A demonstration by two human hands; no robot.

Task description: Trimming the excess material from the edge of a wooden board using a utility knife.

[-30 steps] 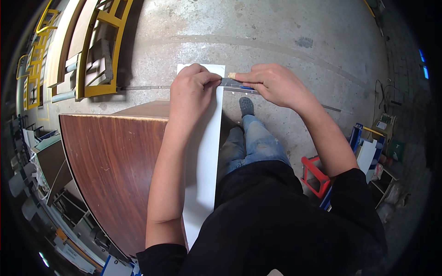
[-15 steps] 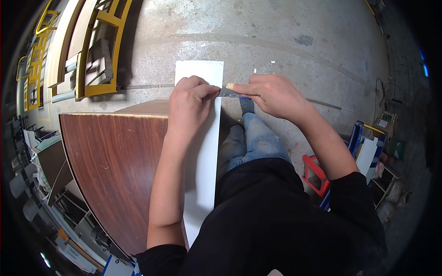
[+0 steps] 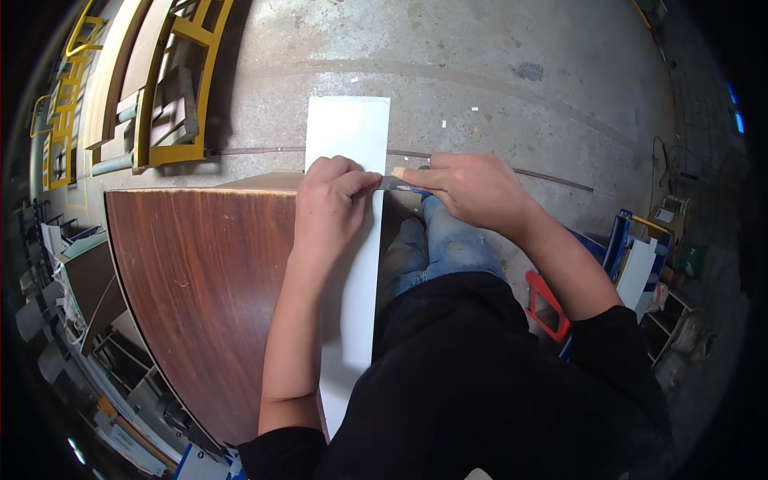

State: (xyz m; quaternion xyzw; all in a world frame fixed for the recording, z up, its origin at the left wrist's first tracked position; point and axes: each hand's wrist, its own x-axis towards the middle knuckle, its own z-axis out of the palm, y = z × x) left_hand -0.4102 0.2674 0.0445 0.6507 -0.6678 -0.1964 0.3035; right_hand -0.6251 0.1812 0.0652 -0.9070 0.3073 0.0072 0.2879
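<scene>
Grey concrete floor [image 3: 496, 72] fills the upper half of the head view, stained and scattered with small white scraps, and most of it lies open beyond the work. Along the left rim, yellow metal frames [image 3: 172, 88] and stacked boards crowd the floor's edge. A thin metal rod [image 3: 552, 178] lies across the concrete from beside the frames, behind the hands, and on toward the right.

Lower left sits a dark wood-grain panel [image 3: 200, 280], its far edge straight and its left side curving away with the lens. A long white strip [image 3: 350, 136] lies along the panel's right edge, its far end jutting past the panel over the bare floor and its near end running back toward the person's body.

On that strip the left hand [image 3: 330, 210] presses down, fingers curled and close together, fingertips at the strip's right edge. Just beside it, the right hand [image 3: 472, 190] is closed around a small blade tool [image 3: 398, 185], whose tip meets the strip's right edge next to the left fingertips. Below the hands show jeans-clad legs [image 3: 436, 248] and a black top.

Right of the body, a red frame [image 3: 548, 308] and blue shelving [image 3: 620, 240] stand close, narrowing the room on that side.
</scene>
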